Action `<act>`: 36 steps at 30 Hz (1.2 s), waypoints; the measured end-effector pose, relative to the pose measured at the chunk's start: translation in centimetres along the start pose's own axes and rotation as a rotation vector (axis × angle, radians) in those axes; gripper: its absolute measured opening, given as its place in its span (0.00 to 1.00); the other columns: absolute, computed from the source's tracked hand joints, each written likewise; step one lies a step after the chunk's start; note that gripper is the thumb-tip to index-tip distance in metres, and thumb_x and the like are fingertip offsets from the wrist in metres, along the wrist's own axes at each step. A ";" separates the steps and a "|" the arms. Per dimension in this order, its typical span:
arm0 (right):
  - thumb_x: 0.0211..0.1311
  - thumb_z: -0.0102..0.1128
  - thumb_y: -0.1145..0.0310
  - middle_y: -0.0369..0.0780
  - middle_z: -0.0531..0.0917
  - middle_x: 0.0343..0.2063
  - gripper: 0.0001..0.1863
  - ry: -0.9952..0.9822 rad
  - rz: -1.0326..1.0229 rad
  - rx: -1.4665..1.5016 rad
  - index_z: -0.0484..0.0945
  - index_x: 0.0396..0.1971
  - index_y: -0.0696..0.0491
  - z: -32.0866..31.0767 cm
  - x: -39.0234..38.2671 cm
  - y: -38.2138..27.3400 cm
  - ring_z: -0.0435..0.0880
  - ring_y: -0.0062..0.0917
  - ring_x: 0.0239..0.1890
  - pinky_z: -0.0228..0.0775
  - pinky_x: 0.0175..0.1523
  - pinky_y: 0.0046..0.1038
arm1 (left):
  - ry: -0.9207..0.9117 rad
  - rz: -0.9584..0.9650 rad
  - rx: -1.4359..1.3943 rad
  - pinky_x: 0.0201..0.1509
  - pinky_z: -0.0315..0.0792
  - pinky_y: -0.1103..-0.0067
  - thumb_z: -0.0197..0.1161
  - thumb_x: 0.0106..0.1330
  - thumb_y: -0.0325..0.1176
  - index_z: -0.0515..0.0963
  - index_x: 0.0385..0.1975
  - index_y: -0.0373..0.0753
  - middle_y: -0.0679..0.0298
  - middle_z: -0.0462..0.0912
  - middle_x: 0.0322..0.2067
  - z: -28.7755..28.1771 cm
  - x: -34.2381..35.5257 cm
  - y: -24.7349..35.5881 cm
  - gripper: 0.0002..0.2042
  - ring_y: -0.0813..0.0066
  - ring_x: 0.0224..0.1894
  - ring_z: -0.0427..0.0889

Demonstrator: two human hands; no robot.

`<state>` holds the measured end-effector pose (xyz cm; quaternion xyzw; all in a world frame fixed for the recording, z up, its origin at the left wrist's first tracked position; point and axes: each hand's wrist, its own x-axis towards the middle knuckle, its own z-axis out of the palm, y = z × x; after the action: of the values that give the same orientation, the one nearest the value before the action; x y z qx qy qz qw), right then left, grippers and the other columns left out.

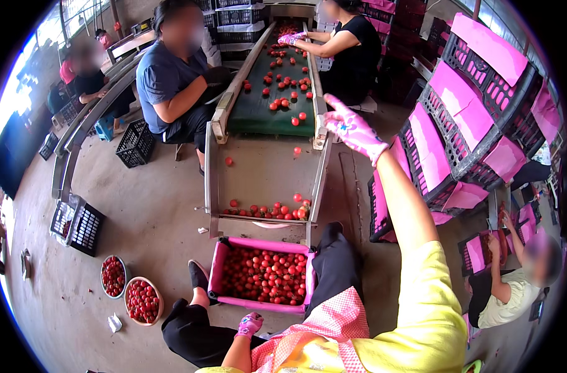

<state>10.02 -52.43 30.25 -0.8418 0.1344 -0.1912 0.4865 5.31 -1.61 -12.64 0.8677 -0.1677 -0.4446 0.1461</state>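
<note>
My right hand (356,129), in a pink patterned glove, is stretched forward beside the right rail of the conveyor (252,118). Its fingers are extended and hold nothing. Close to my body, my left hand (250,324), gloved alike, is curled closed; whatever it may hold is hidden. Between my legs stands a pink-lined crate (216,268) full of red cherry tomatoes (264,273). Above it a sloping metal chute (258,171) comes down from the green belt, with cherry tomatoes gathered along its lower edge and a few higher up. More tomatoes lie scattered over the belt.
Two bowls of cherry tomatoes, one bowl (161,309) and another bowl (103,273), stand on the floor at left, near a black crate (78,227). Stacked crates with pink paper (457,99) rise at right. Co-workers sit on both sides of the belt; another person (513,286) works at far right.
</note>
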 end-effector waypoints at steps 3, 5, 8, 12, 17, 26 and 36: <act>0.64 0.56 0.71 0.43 0.78 0.47 0.36 0.338 -0.081 0.133 0.50 0.69 0.43 -4.6 0.2 1.9 0.78 0.17 0.41 0.71 0.40 0.19 | -0.020 0.003 0.006 0.55 0.70 0.67 0.59 0.58 0.49 0.79 0.45 0.47 0.55 0.81 0.45 0.3 -0.3 1.4 0.19 0.56 0.51 0.77; 0.64 0.56 0.72 0.44 0.77 0.47 0.36 0.448 -0.116 0.166 0.50 0.69 0.44 -6.6 -0.6 2.9 0.78 0.19 0.43 0.71 0.46 0.20 | -0.013 0.038 0.028 0.55 0.70 0.67 0.59 0.58 0.49 0.79 0.46 0.46 0.56 0.80 0.46 0.2 -0.4 2.4 0.19 0.56 0.52 0.77; 0.64 0.56 0.73 0.44 0.77 0.47 0.36 0.460 -0.165 0.263 0.50 0.69 0.46 -6.1 -1.6 4.8 0.78 0.19 0.41 0.71 0.48 0.19 | -0.019 0.009 0.016 0.56 0.70 0.68 0.59 0.58 0.49 0.78 0.46 0.46 0.56 0.81 0.46 0.1 -0.4 2.1 0.19 0.56 0.52 0.77; 0.65 0.52 0.76 0.45 0.74 0.50 0.35 0.348 0.040 0.076 0.50 0.69 0.44 -2.8 -4.4 7.3 0.76 0.21 0.45 0.71 0.53 0.23 | -0.022 -0.003 0.025 0.56 0.70 0.68 0.58 0.58 0.48 0.78 0.46 0.45 0.55 0.81 0.46 0.2 -0.4 2.0 0.19 0.56 0.51 0.77; 0.62 0.54 0.79 0.48 0.72 0.51 0.37 0.166 0.180 0.304 0.50 0.69 0.42 1.1 -9.3 13.0 0.75 0.21 0.44 0.70 0.54 0.23 | -0.006 -0.006 -0.055 0.55 0.71 0.68 0.58 0.58 0.48 0.78 0.45 0.44 0.54 0.81 0.45 0.5 -0.2 1.9 0.19 0.55 0.50 0.78; 0.64 0.54 0.73 0.48 0.72 0.54 0.34 -0.014 0.033 0.025 0.52 0.68 0.45 -6.6 -4.6 2.5 0.74 0.18 0.46 0.67 0.52 0.21 | -0.031 0.012 -0.034 0.56 0.70 0.69 0.58 0.59 0.49 0.78 0.47 0.45 0.55 0.80 0.47 -0.8 -0.6 1.7 0.20 0.56 0.52 0.76; 0.64 0.52 0.77 0.46 0.73 0.51 0.32 0.642 -0.325 0.111 0.53 0.67 0.50 -11.1 -7.8 -1.7 0.75 0.19 0.39 0.69 0.51 0.21 | -0.039 0.019 -0.029 0.54 0.71 0.68 0.60 0.58 0.47 0.78 0.46 0.45 0.54 0.81 0.45 0.0 0.2 1.5 0.19 0.55 0.50 0.78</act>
<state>-1.92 -56.89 35.27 -0.7217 0.1343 -0.5275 0.4276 5.14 -3.08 -12.15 0.8551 -0.1721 -0.4623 0.1594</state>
